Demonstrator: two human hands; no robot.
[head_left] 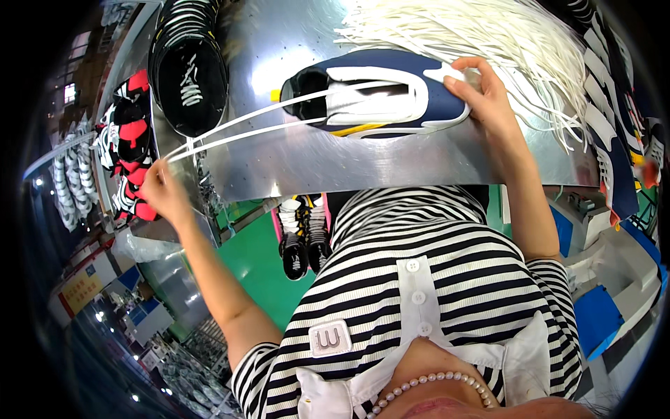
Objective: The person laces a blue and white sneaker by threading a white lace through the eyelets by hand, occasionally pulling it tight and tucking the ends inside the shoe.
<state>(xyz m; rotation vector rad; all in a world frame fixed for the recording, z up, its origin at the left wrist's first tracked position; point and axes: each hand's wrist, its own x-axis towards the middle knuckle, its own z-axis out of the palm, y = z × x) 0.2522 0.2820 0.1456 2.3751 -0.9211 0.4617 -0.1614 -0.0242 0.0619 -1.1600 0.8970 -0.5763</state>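
A navy and white shoe upper (433, 98) with a yellow stripe lies on its side over the metal table, toe to the right. My right hand (481, 94) grips it at the toe, thumb on the white toe patch. Out to the left, my left hand (166, 190), slightly blurred, pinches the ends of a white shoelace (244, 115). Both strands of the lace run taut from there to the shoe's throat.
A heap of loose white laces (481, 35) covers the table's (279, 164) far right. Stacked black shoe uppers (192, 87) stand at the left, with red, black and white uppers (132, 140) beyond. More navy uppers (614, 146) hang at the right edge. Black shoes (305, 237) show below the table.
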